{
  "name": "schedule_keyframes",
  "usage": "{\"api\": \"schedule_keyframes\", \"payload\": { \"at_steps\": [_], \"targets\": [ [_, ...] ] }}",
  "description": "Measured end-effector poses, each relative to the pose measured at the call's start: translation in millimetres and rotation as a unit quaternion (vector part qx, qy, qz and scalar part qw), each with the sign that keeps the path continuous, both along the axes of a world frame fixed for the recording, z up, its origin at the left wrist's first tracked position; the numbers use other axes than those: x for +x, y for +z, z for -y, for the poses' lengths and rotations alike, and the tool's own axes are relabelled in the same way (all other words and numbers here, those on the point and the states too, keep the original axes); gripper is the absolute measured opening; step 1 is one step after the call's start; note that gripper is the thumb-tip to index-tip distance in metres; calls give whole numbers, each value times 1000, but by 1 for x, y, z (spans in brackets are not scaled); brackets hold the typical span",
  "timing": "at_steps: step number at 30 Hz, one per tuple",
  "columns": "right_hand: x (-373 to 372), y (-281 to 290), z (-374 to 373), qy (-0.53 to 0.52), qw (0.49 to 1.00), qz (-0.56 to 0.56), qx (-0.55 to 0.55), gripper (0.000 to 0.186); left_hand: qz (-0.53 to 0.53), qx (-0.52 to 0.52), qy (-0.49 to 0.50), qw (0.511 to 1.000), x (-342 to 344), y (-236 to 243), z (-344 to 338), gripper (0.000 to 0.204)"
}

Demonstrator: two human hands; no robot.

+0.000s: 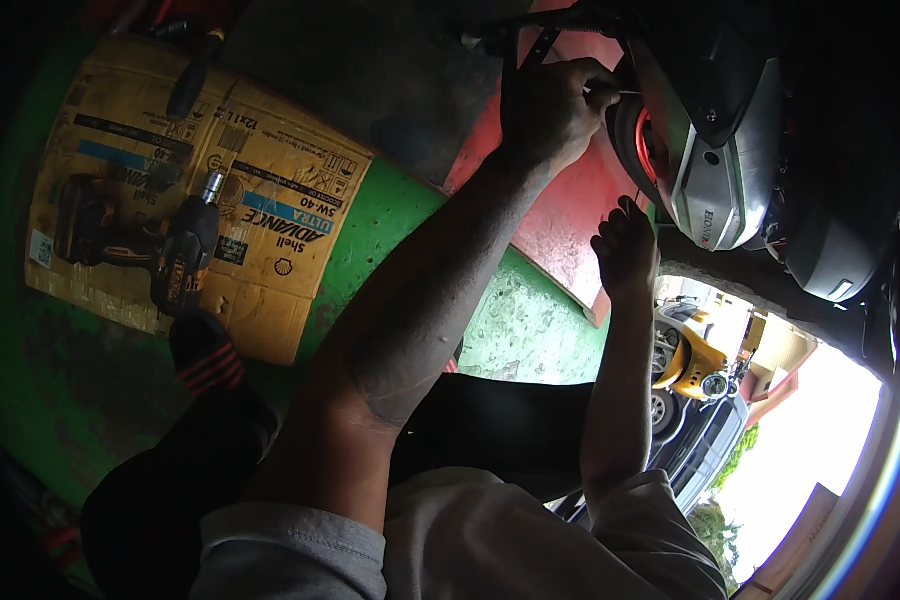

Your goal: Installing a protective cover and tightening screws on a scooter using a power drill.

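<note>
My left hand (552,112) is closed in a pinch beside the motorcycle wheel (627,128), at the top of the view. A thin pale piece, like a wire or slim rod, sticks out from its fingertips toward the tyre; its kind is too small to tell. Lower down, my right hand (626,248) is raised with its fingers curled near the bottom of the same wheel. Something thin seems to show at its fingertips, but I cannot make it out. The wheel has a red rim (644,145), partly hidden by the silver and black motorcycle cover (718,190).
A flattened cardboard sheet (260,290) lies on the green floor (370,215) at left. On it rest a cordless impact driver (175,250) with a socket and a black-handled tool (192,85). A yellow motorcycle (698,362) and a dark vehicle (705,450) stand outside.
</note>
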State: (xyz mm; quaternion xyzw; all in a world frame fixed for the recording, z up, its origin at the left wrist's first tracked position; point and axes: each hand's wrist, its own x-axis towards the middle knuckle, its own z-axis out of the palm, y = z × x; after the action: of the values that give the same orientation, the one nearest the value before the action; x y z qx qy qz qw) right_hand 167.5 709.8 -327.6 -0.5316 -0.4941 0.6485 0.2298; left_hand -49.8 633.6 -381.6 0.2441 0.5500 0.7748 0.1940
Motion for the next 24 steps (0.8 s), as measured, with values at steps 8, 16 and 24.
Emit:
{"api": "schedule_keyframes", "payload": {
  "at_steps": [8,16,24],
  "targets": [
    [28,11,3,215,703,438,518,50,-11,48,-22,999,7,6,-11,19],
    [28,5,0,5,943,117,311,46,-5,81,-89,993,-23,2,-29,46],
    [9,3,-5,-78,961,95,249,52,20,63,-120,991,-29,-32,-20,51]
  ]
}}
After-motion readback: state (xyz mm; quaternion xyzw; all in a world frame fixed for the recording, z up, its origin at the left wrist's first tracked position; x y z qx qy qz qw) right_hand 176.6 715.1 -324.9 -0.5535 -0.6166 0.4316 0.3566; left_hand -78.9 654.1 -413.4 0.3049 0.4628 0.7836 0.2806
